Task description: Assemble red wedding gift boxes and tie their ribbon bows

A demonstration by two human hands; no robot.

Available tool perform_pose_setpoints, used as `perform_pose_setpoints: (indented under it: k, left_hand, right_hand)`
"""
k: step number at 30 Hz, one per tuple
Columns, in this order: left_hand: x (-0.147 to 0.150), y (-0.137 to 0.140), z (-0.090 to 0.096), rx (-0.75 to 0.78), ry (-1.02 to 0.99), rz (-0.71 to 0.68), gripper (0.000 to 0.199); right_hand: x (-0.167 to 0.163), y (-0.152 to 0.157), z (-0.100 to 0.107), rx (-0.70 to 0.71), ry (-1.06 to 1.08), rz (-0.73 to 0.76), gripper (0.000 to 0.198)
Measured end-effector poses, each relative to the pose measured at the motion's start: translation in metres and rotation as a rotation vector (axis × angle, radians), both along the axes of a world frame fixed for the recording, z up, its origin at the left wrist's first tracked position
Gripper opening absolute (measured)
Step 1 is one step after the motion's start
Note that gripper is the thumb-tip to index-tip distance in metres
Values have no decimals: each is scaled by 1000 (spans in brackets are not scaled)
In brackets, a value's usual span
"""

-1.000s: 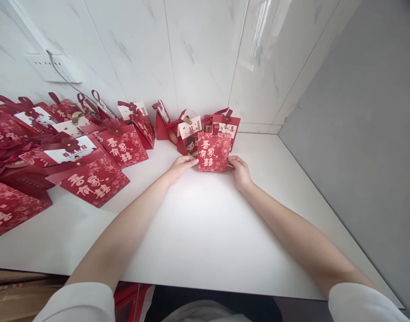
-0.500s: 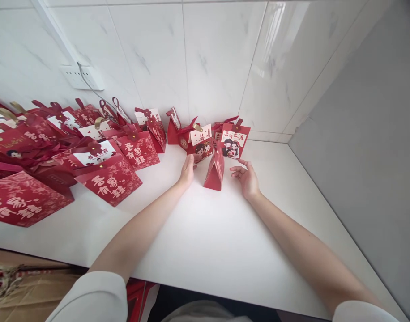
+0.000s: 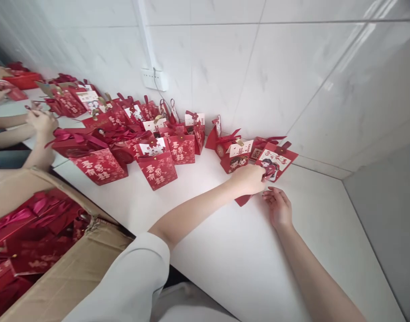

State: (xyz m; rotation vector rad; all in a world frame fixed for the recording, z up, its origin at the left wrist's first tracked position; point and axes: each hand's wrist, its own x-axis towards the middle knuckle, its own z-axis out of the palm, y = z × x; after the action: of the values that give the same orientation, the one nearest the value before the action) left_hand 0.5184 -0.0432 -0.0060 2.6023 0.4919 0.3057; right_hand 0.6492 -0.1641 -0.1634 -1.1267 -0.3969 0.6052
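My left hand (image 3: pixel 248 180) is closed over the top of a small red gift box (image 3: pixel 244 200). Most of that box is hidden behind the hand; its lower corner shows beneath, and dark red material shows at my fingertips. Just right of it, my right hand (image 3: pixel 280 209) is held with its fingers loosely curved and apart, holding nothing. Close behind my hands stand a red gift box with a cartoon couple on a white card (image 3: pixel 237 162) and another with a couple print and ribbon loop (image 3: pixel 279 162).
Several red gift boxes (image 3: pixel 158 171) with ribbons crowd the white table (image 3: pixel 205 241) on the left. A cardboard carton (image 3: pixel 74 264) of red boxes stands at the lower left. Another person's hands (image 3: pixel 42 120) are at the far left. A tiled wall (image 3: pixel 218 58) with a socket (image 3: pixel 154 79) runs behind.
The view has turned left, bringing the carton and another person's hands into sight. My left hand has moved from beside the small box onto its top. My right hand stays beside it, open.
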Motion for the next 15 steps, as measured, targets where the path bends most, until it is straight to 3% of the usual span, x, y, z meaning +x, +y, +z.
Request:
perform_pose_setpoints:
  k: [5,10,13,15]
  left_hand:
    - [2,-3,5,200,4,-41,16]
    - [-2,-8,2,253,16,0,24]
    - [-24,-5,26,277,5,14,26]
    - [-53,-2,61,328,-10,46,30]
  right_hand:
    - [3,-3,-6,-4,-39,-5,29]
    - [2,-4,-8,-41,-65,-25,28]
    - [2,-9,-6,-60,-63,-30,24]
    - [2,-12,-5,-58,-50,-24,21]
